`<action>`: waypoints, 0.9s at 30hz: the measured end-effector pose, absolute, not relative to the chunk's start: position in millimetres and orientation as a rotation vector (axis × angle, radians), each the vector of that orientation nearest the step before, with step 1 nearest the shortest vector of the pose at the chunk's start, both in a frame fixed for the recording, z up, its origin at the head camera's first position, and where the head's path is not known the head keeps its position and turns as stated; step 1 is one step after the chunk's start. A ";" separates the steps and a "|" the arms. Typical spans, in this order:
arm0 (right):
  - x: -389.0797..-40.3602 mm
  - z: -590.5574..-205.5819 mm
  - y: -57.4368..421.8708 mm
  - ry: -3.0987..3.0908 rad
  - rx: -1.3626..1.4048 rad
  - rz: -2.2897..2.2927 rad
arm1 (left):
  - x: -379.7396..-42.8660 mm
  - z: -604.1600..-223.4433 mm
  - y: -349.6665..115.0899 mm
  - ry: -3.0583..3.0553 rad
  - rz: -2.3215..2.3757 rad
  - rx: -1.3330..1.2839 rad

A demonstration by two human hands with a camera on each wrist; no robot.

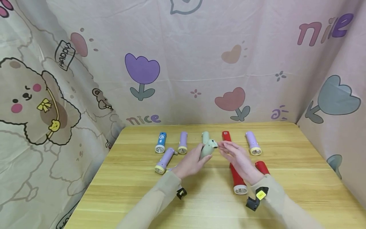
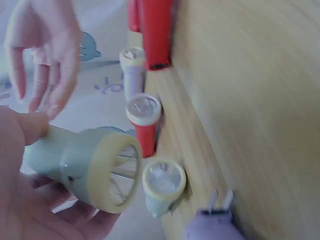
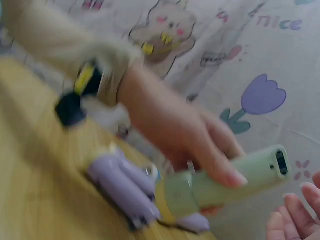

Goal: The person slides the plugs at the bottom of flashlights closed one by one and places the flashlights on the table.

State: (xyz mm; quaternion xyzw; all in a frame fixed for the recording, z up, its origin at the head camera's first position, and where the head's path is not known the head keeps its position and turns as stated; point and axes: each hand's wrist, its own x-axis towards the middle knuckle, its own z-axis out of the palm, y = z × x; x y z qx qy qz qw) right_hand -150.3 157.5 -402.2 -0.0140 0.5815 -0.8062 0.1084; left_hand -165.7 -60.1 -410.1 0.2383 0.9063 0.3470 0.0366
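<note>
My left hand [image 1: 191, 161] grips a pale green flashlight [image 1: 208, 150] above the middle of the table. In the left wrist view the flashlight [image 2: 82, 157] shows its cream-rimmed lens, with my thumb and fingers round the body. Its tail end has a dark slot, seen on the flashlight [image 3: 240, 175] in the right wrist view. My right hand [image 1: 238, 162] is raised beside that tail end, fingers extended and apart from it, holding nothing. Only the fingertips of the right hand [image 3: 295, 215] show in its own wrist view.
A back row holds blue [image 1: 161, 142], purple [image 1: 183, 142], green [image 1: 205, 136], red [image 1: 226, 136] and purple [image 1: 253, 143] flashlights. Nearer lie a purple flashlight [image 1: 165, 160] with metal prongs close to its tail, another partly hidden, and red flashlights [image 1: 238, 179] by my right forearm.
</note>
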 end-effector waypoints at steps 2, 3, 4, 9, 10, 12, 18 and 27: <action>-150.3 -403.4 163.4 1.834 -0.081 -2.310 | -165.7 -407.6 -58.7 2.714 1.145 0.658; -150.5 -404.6 166.3 1.898 -0.104 -2.275 | -165.9 -406.8 -58.1 2.679 1.180 0.619; -150.3 -405.6 168.6 1.975 -0.128 -2.238 | -166.4 -406.2 -57.5 2.637 1.222 0.585; -149.3 -412.2 177.8 2.416 -0.335 -1.974 | -169.6 -404.0 -55.4 2.512 1.310 0.457; -149.0 -413.3 179.0 2.503 -0.377 -1.911 | -170.4 -404.0 -55.2 2.505 1.306 0.443; -148.4 -416.1 181.1 2.634 -0.452 -1.803 | -171.5 -405.2 -54.8 2.516 1.265 0.418; -146.2 -428.1 185.8 2.864 -0.520 -1.525 | -172.6 -413.0 -54.2 2.485 1.222 0.376; -144.1 -444.5 186.7 3.112 -0.646 -1.207 | -167.9 -425.1 -52.4 2.463 1.172 0.222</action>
